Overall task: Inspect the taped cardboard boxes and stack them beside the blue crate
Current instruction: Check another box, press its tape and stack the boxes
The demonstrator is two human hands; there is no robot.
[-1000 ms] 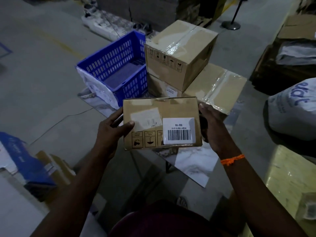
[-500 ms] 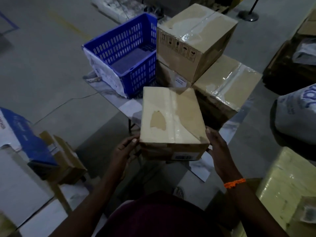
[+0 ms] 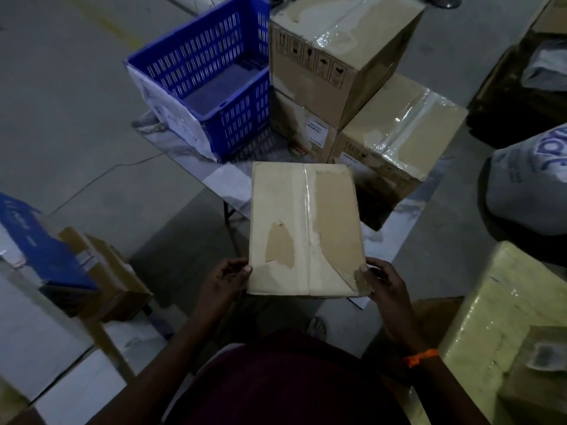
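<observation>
i have both hands on the flat cardboard box [image 3: 306, 228]. the left hand [image 3: 225, 280] pinches the near left corner with the thumb on top. the right hand [image 3: 387, 291] grips the near right corner, thumb pressed on a crinkled flap of tape. the box hangs in the air, broad face up and roughly level, over the near edge of the table [image 3: 225, 182]. it is just in front of the stacked boxes and apart from them.

its top is a rectangle of pale, papery board. a strip of clear glossy tape runs down the centre seam. left of the seam a ragged patch of the skin is torn off, baring browner board. right of the seam most of that half shows the same duller brown layer, with a curved tear line toward the near corner.

the table is glossy with a white marbled pattern. on it i see the blue crate [image 3: 242, 121], a slotted plastic tub with a white sheet over its left wall. just beside the crate's right side stands a tall box [image 3: 346, 56], matt brown with shiny tape on top and a row of black handling symbols. it rests on a lower box [image 3: 294, 118] that bears a white label. a third box [image 3: 408, 127] sits just right of them, its tape wrinkled and bright.

an orange band [image 3: 421, 357] circles the right wrist. the floor [image 3: 67, 111] is grey concrete. to the right are a white printed sack [image 3: 527, 191] and a yellowish film-wrapped bundle [image 3: 503, 305].
</observation>
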